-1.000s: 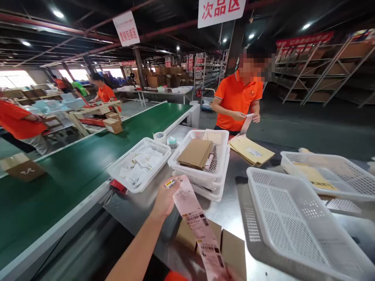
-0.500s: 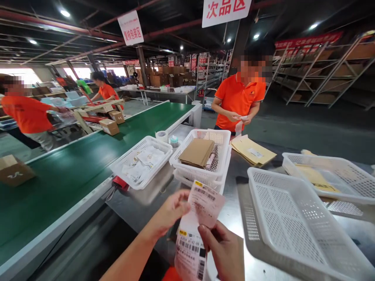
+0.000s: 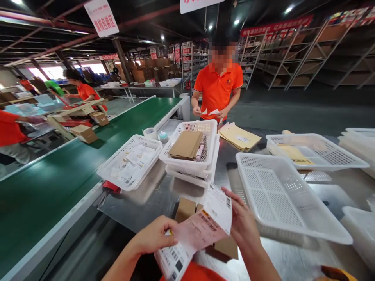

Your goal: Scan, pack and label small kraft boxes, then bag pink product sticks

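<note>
Quick pic from a packing line, head cam. My left hand (image 3: 155,235) is pinched on a folded shipping label strip (image 3: 197,229), w/ the right hand (image 3: 244,226) well apart from it, so the strip sits stretched between them, low in front of my orange shirt (image 3: 190,273). Prob held like that so the printed barcode side faces up for reading. Right hand's fingers (image 3: 236,203) stand behind the strip's right end, can't tell if they're really clamped or just backing it.

Under the strip is a cardboard box (image 3: 186,210) w/ brown flaps, on a steel table (image 3: 140,208). Baskets look sorted by type, prob to keep stuff apart: white perforated basket (image 3: 146,143) by the conveyor has loose paper slips (image 3: 130,164), the stacked basket (image 3: 193,125) has a kraft envelope (image 3: 186,144) + something small beside it, and the far right basket (image 3: 319,137) has a yellow envelope (image 3: 293,154). Closest basket (image 3: 272,199) sits right of my right hand, nothing visible in it.

More yellow envelopes (image 3: 238,136) lie on the table past the stack. Co-worker (image 3: 218,86) across the table holds paper slips (image 3: 209,112) in both hands. Green conveyor belt (image 3: 58,175) runs along the left.
</note>
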Available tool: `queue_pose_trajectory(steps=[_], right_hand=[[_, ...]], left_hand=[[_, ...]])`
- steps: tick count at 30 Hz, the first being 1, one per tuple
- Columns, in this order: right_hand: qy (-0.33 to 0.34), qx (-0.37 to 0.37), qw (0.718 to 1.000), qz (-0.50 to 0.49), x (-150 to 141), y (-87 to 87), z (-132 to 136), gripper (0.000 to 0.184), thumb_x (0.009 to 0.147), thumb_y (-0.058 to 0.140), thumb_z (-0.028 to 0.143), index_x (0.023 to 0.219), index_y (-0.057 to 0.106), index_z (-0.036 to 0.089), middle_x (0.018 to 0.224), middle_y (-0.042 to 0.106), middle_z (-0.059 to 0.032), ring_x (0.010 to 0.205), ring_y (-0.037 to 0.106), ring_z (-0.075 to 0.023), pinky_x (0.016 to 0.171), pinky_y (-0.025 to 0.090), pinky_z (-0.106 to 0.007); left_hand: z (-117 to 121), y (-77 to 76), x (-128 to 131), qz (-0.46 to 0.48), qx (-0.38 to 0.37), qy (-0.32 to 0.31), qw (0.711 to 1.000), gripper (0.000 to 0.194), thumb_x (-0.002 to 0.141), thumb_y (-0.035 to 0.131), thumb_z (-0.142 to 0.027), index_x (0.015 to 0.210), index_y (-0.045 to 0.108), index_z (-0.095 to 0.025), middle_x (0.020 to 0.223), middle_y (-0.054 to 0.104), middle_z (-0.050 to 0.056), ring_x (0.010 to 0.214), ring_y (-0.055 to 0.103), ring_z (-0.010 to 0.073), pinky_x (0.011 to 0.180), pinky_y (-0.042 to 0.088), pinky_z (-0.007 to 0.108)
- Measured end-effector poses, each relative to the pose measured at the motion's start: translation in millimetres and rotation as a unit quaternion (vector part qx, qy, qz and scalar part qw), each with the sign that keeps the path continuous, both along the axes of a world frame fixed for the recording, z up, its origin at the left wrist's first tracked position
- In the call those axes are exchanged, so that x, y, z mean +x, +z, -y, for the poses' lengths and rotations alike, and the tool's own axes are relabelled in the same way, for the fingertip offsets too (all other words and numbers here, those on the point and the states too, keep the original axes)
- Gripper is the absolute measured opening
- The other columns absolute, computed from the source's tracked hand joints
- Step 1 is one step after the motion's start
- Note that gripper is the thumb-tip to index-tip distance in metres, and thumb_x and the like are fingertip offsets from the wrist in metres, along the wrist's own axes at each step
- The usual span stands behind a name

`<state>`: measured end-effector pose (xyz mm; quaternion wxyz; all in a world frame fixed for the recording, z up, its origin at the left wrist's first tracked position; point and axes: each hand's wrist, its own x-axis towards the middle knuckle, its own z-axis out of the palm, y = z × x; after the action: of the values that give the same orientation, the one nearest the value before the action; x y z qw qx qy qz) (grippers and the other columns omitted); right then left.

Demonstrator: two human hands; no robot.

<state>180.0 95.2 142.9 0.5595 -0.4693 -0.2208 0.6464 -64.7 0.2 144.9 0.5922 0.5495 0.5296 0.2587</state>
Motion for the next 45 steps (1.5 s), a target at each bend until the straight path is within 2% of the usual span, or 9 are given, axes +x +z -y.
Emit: queue_pose_trajectory(steps=[5, 11, 17, 22, 24, 27, 32, 40, 45], right_hand=[[-0.017, 0.061, 0.998, -0.010, 1, 3.9, -11, 0.031, 0.055, 0.082, 0.037, 0.082, 0.076, 0.022, 0.094, 0.075, -0.0064, 0.085, 0.066, -0.0216, 0.075, 0.056, -0.033], [0.032, 0.116, 0.989, 0.090, -32, 4.0, 7, 0.040, 0.060, 0.080, 0.028, 0.099, 0.073, 0.023, 0.107, 0.072, -0.0042, 0.097, 0.064, -0.0222, 0.084, 0.054, -0.036], [0.077, 0.076, 0.987, 0.116, -33, -3.7, 6, 0.046, 0.064, 0.075, 0.036, 0.106, 0.069, 0.019, 0.110, 0.072, -0.0097, 0.090, 0.066, -0.0246, 0.078, 0.055, -0.039], [0.078, 0.251, 0.887, 0.379, -5, -20.3, 15, 0.047, 0.078, 0.065, 0.041, 0.123, 0.064, 0.028, 0.147, 0.049, -0.0046, 0.143, 0.029, -0.0320, 0.115, 0.025, -0.057], [0.174, 0.325, 0.846, 0.384, 3, -21.8, 26, 0.052, 0.080, 0.066, 0.040, 0.131, 0.059, 0.030, 0.144, 0.052, -0.0045, 0.144, 0.027, -0.0309, 0.118, 0.016, -0.055], [0.378, 0.297, 0.828, 0.289, 6, -21.3, 44, 0.045, 0.083, 0.066, 0.041, 0.126, 0.063, 0.029, 0.125, 0.067, -0.0060, 0.122, 0.056, -0.0290, 0.107, 0.039, -0.043], [0.455, 0.178, 0.855, 0.173, 1, -28.1, 58, 0.040, 0.090, 0.053, 0.051, 0.108, 0.072, 0.021, 0.083, 0.071, -0.0017, 0.074, 0.060, -0.0176, 0.067, 0.045, -0.025], [0.460, 0.122, 0.872, 0.119, 2, -58.7, 51, 0.043, 0.086, 0.058, 0.056, 0.083, 0.075, 0.017, 0.070, 0.067, 0.0006, 0.062, 0.055, -0.0116, 0.061, 0.042, -0.022], [0.302, -0.018, 0.948, 0.100, 47, -85.0, 15, 0.049, 0.069, 0.073, 0.063, 0.063, 0.066, 0.015, 0.052, 0.060, 0.0007, 0.042, 0.051, -0.0101, 0.039, 0.038, -0.020]], left_hand=[[10, -25.5, -18, -0.098, -0.064, -0.034, 0.993, 0.017, 0.065, 0.071, -0.030, 0.060, 0.071, -0.014, 0.052, 0.055, -0.005, 0.054, 0.045, 0.0111, 0.053, 0.033, 0.022], [-6, -19.5, 12, 0.192, -0.073, 0.016, 0.979, 0.061, 0.059, 0.085, -0.040, 0.114, 0.070, -0.016, 0.108, 0.073, 0.009, 0.097, 0.066, 0.0253, 0.090, 0.047, 0.033], [-18, -17.7, 49, 0.160, -0.017, 0.079, 0.984, 0.042, 0.066, 0.079, -0.050, 0.086, 0.079, -0.013, 0.086, 0.078, 0.010, 0.083, 0.069, 0.0260, 0.082, 0.050, 0.036], [-13, -20.6, 53, 0.175, -0.027, 0.052, 0.983, 0.044, 0.071, 0.075, -0.054, 0.088, 0.079, -0.014, 0.085, 0.077, 0.009, 0.081, 0.068, 0.0244, 0.082, 0.049, 0.034], [-12, -18.2, 53, 0.185, -0.033, 0.038, 0.981, 0.044, 0.074, 0.072, -0.054, 0.094, 0.078, -0.015, 0.088, 0.077, 0.008, 0.084, 0.067, 0.0237, 0.084, 0.047, 0.033], [-11, -13.1, 55, 0.207, -0.068, 0.015, 0.976, 0.045, 0.073, 0.073, -0.054, 0.094, 0.077, -0.015, 0.086, 0.075, 0.007, 0.082, 0.064, 0.0207, 0.081, 0.046, 0.030], [-7, -14.3, 56, 0.226, -0.129, -0.003, 0.966, 0.045, 0.071, 0.075, -0.053, 0.090, 0.077, -0.012, 0.077, 0.072, 0.005, 0.072, 0.060, 0.0157, 0.071, 0.043, 0.025], [-9, -28.3, 54, 0.169, -0.181, 0.003, 0.969, 0.045, 0.066, 0.076, -0.053, 0.085, 0.073, -0.012, 0.070, 0.065, 0.002, 0.064, 0.052, 0.0126, 0.065, 0.039, 0.023], [-4, -53.3, 3, -0.039, -0.189, -0.165, 0.967, 0.023, 0.067, 0.064, -0.038, 0.070, 0.068, -0.016, 0.064, 0.057, -0.002, 0.062, 0.047, 0.0137, 0.060, 0.035, 0.024]])
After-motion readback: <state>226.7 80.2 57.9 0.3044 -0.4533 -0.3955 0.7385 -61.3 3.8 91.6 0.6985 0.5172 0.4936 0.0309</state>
